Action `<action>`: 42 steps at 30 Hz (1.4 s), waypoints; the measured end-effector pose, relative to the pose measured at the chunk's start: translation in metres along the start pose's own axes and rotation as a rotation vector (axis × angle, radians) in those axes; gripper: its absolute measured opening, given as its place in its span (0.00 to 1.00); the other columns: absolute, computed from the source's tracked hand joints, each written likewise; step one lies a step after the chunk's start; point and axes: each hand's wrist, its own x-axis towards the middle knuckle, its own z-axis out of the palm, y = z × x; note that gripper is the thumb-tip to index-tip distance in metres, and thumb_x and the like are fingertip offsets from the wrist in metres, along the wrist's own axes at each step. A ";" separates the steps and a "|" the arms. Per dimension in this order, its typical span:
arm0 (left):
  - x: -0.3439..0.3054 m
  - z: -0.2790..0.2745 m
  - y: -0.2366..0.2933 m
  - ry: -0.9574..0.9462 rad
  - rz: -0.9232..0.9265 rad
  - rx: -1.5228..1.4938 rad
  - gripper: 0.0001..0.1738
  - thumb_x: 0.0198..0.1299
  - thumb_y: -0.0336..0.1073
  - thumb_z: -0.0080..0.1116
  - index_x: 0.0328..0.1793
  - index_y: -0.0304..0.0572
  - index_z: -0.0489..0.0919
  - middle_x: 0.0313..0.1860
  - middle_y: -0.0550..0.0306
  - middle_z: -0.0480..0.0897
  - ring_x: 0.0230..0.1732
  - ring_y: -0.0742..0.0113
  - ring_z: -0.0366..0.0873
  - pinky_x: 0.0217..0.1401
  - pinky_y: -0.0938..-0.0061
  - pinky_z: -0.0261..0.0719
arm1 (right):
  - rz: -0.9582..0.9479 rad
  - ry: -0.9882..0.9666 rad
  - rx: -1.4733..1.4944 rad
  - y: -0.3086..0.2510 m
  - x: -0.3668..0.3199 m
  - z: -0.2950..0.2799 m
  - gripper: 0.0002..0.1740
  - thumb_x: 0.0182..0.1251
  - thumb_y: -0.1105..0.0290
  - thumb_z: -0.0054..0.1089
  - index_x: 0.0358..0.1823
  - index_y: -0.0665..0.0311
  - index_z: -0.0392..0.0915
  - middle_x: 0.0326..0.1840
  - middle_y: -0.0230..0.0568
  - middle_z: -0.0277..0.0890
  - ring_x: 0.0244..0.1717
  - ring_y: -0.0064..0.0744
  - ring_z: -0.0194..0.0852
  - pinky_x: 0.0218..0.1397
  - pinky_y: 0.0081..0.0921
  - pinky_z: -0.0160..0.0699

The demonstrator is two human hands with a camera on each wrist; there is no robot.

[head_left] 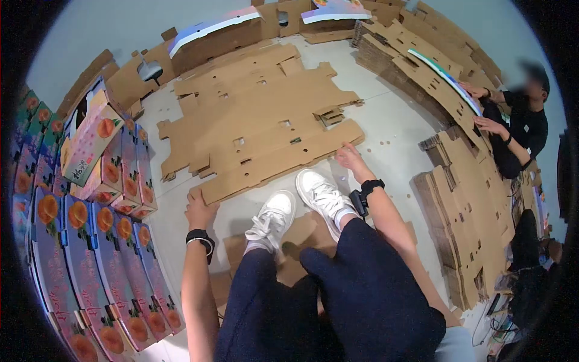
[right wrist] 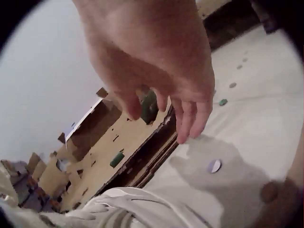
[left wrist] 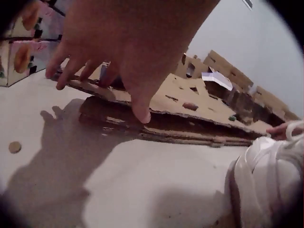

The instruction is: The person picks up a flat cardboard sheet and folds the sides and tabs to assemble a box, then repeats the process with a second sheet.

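A large flattened cardboard box (head_left: 259,120), with slots and cut-out flaps, lies on top of a low stack on the floor. At its near left corner my left hand (head_left: 201,211) grips the edge, thumb on the near side and fingers spread along the end. The left wrist view shows this corner raised over the cardboard layers (left wrist: 107,116) beneath. My right hand (head_left: 351,161) holds the near right corner; in the right wrist view its thumb (right wrist: 129,107) is over the board and its fingers are at the end edge. White shoes (head_left: 322,196) stand close to the near edge.
Printed peach boxes (head_left: 78,241) are stacked at the left. Tall piles of flat cardboard (head_left: 446,211) stand at the right, where another person (head_left: 525,120) handles a printed sheet (head_left: 446,78). Cardboard panels and a dustpan (head_left: 149,69) line the back wall; small round scraps dot the floor.
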 end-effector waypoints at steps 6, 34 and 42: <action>0.010 0.002 -0.026 -0.008 0.021 -0.587 0.40 0.46 0.46 0.68 0.64 0.34 0.68 0.55 0.35 0.76 0.56 0.44 0.75 0.58 0.62 0.73 | -0.009 -0.140 0.173 -0.002 0.016 0.005 0.26 0.63 0.57 0.55 0.60 0.59 0.68 0.48 0.31 0.75 0.43 0.20 0.75 0.43 0.24 0.65; 0.036 0.029 -0.027 -0.169 -0.452 -1.209 0.17 0.58 0.37 0.58 0.48 0.37 0.71 0.37 0.49 0.79 0.26 0.68 0.78 0.26 0.76 0.75 | -0.255 -0.326 -1.556 -0.045 -0.044 0.054 0.23 0.62 0.57 0.52 0.52 0.67 0.74 0.54 0.55 0.75 0.52 0.52 0.74 0.55 0.39 0.72; 0.020 0.074 -0.037 -0.277 -0.454 -1.220 0.13 0.62 0.37 0.52 0.46 0.34 0.68 0.23 0.58 0.74 0.14 0.71 0.71 0.12 0.78 0.66 | -0.584 -0.789 -1.514 -0.005 -0.058 0.064 0.15 0.58 0.58 0.51 0.39 0.54 0.83 0.45 0.46 0.79 0.47 0.47 0.76 0.55 0.41 0.68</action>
